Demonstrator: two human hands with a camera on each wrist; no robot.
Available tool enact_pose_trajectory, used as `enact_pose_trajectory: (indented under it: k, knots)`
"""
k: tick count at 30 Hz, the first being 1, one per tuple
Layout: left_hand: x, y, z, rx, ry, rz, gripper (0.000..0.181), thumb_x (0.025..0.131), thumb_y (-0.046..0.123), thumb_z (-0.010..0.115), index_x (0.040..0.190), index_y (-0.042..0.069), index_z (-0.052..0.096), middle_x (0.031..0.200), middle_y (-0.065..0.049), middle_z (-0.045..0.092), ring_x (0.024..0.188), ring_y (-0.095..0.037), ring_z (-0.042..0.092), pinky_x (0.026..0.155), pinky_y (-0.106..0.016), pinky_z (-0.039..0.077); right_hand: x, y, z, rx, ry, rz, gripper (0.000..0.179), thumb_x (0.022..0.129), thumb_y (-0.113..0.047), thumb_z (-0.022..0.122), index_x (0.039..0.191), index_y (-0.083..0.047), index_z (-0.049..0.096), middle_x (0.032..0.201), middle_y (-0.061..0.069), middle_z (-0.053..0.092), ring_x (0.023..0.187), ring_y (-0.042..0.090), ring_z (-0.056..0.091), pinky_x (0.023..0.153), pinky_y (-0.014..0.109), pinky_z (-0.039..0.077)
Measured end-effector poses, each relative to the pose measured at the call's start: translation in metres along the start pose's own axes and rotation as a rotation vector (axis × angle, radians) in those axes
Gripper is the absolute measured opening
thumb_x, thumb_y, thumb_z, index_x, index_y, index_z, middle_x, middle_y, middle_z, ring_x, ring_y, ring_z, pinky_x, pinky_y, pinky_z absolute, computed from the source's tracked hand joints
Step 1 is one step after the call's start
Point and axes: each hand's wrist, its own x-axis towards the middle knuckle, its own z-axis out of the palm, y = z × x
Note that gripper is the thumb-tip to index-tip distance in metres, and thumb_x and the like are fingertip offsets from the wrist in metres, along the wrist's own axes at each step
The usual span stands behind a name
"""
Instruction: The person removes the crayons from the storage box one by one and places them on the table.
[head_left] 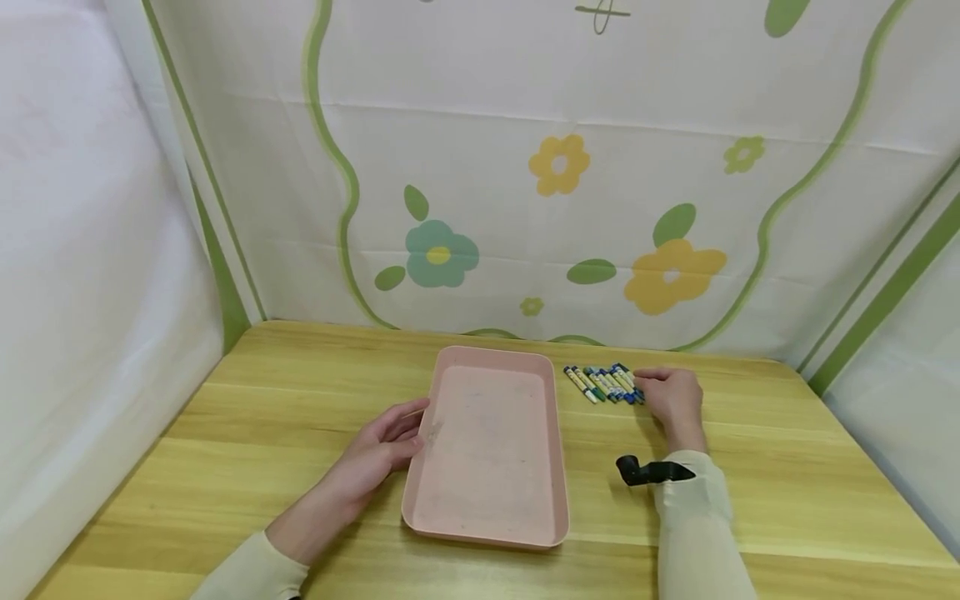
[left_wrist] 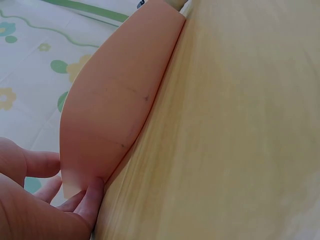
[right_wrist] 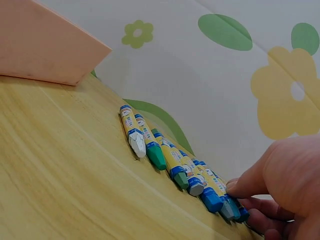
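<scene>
A pink rectangular tray lies on the table in front of me. Beside its left wall is my left hand, fingers touching the outer wall; in the left wrist view fingertips meet the wall near its bottom. Right of the tray several crayons in yellow and blue wrappers lie side by side, with white, green and blue tips. At the right end of this row, my right hand bends its thumb and fingers round a dark blue crayon, partly hidden by the thumb.
The wooden table runs back to a white cloth printed with flowers and leaves. More white cloth hangs along the left side. A black wrist strap sticks out from the right sleeve.
</scene>
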Motion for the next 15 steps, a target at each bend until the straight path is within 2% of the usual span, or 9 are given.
enact_pose_trajectory:
  k: [9,15]
  knots:
    - [-0.0015,0.0004,-0.0012,0.003,0.001,-0.001,0.059,0.106,0.007,0.058,0.163,0.009,0.04,0.169,-0.022,0.04,0.157,-0.038,0.039,0.115,-0.041,0.049,0.0001,-0.0001,0.0031,0.007,0.003,-0.002,0.034,0.103,-0.023,0.066,0.129,-0.003,0.076,0.148,0.026,0.062,0.145,0.047,0.049,0.121,0.059,0.037]
    - [-0.0025,0.0016,-0.0009,0.005,0.002,-0.002,0.059,0.106,0.008,0.058,0.163,0.009,0.04,0.168,-0.022,0.04,0.157,-0.038,0.039,0.116,-0.041,0.048,-0.0019,-0.0024,0.0023,0.049,-0.001,0.017,0.038,0.103,-0.026,0.067,0.132,-0.004,0.074,0.147,0.025,0.063,0.143,0.044,0.051,0.119,0.057,0.04]
